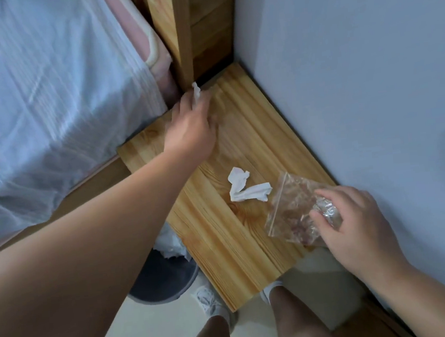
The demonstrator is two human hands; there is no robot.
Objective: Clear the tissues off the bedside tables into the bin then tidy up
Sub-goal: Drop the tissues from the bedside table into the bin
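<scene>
**Some Tissues Are Binned, Two Are Left**

The job is partly done. The round dark grey bin (pixel 164 282) stands on the floor, tucked under the left edge of the light wooden table (pixel 250 247). Some white scrunched paper (pixel 169 244) shows in the top of the bin, and it looks like tissues thrown away already.

Two tissues are not in the bin yet. A crumpled white tissue (pixel 245 188) lies in the middle of the table, and nothing touches it. A small white tissue (pixel 196 92) is at the far corner, next to the bed with the pale blue sheet (pixel 45 90).

The left hand (pixel 190 125) reaches far out over the table, arm stretched long. Its fingers pinch the small white tissue, which pokes up from them.

The right hand (pixel 357 220) is low at the near right side. Its fingers curl over a clear plastic zip bag (pixel 293 207) and hold it on the table. Tidying up comes after.
</scene>
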